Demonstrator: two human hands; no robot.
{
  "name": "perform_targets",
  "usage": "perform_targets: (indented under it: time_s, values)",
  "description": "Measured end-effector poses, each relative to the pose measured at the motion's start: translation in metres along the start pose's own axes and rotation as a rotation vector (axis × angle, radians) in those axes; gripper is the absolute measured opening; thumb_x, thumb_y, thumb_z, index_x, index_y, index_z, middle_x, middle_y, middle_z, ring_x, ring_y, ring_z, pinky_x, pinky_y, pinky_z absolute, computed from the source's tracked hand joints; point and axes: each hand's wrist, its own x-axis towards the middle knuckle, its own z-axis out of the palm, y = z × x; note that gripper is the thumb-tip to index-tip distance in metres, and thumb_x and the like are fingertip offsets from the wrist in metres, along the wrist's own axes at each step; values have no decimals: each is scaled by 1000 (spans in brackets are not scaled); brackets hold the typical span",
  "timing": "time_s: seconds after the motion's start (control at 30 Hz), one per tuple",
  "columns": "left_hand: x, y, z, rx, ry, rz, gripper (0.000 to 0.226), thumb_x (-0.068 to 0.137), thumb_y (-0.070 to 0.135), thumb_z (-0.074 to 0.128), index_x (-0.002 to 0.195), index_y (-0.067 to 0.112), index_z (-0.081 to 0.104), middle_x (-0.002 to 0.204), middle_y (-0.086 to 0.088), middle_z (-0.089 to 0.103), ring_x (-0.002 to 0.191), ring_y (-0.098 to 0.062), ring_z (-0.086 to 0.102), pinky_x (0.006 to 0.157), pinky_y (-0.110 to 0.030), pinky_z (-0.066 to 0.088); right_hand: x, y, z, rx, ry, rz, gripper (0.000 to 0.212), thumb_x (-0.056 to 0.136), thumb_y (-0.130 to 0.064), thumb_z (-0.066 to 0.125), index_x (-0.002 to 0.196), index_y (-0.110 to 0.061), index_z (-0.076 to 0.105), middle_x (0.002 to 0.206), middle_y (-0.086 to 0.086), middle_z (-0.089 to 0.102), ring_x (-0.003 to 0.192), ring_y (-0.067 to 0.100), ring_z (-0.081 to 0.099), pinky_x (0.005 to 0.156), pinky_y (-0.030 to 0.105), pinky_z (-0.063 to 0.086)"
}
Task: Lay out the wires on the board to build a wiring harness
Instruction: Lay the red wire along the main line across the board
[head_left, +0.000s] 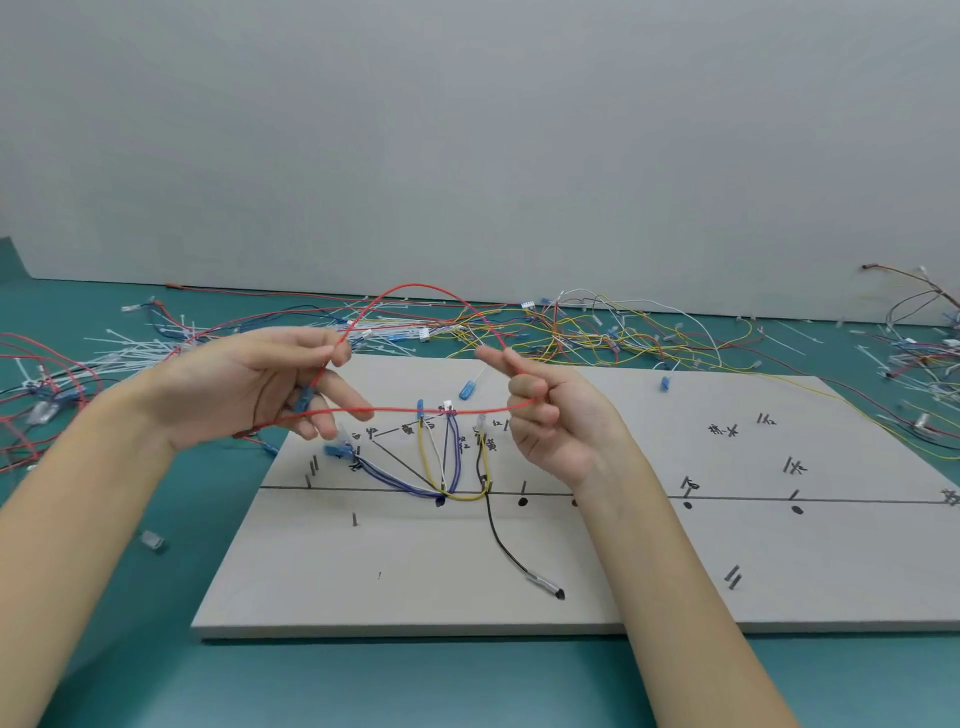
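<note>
Teal bench (363, 686) against a plain grey wall; the grey board (467, 587) lies flat on it, its far edge close to a long tangle of loose wires (597, 332) and white cable ties (140, 348).

Progress, as we judge it: early. Only a small cluster is routed, all near the board's far-left part: purple wires (453, 452) and a yellow wire (423, 457) looped down to the drawn black line (857, 501), plus a black wire (498, 535) trailing toward the near edge with its metal tip (545, 584) lying free. Nails (733, 577) and handwritten marks across the right half carry nothing yet. Most of the layout is left to do.

We hold the red wire (415, 410) in the air above the far-left part of the board; it touches no nail. One run stretches straight between our hands, the rest arches up in a loop behind.

Left hand (270, 384): palm up, thumb and forefinger pinching the red wire near its blue terminal (304, 397), other fingers loosely spread.

Right hand (550, 410): palm toward us, fingers curled, gripping the red wire where loop and straight run meet.
</note>
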Motion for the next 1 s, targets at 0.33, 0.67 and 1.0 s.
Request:
perform_targets:
  time_s: [0.33,0.67,1.0]
  values:
    - [-3,1,-6,27,-32,43,19,83,36,68,87,18,62,63,-4,50,53,-14,46,55,-25,47,-5,-12,-12,-176,-93,129,27,100,-18,42,111,-9,64,34,-9,23,24,4,20,28,15,9]
    - [-5,-15,-35,526,121,-176,40,65,44,84,96,20,78,75,-1,65,61,-15,39,53,-20,35,-10,-15,-15,-889,173,-108,21,100,-12,47,110,-9,66,47,0,51,29,6,22,32,15,16]
    - [0,-27,-44,568,38,-289,16,80,18,72,94,23,78,93,-5,76,80,-5,68,69,-14,52,-19,-33,-32,-1034,583,-247,32,87,-29,59,60,-19,75,72,1,50,68,14,44,55,26,29]
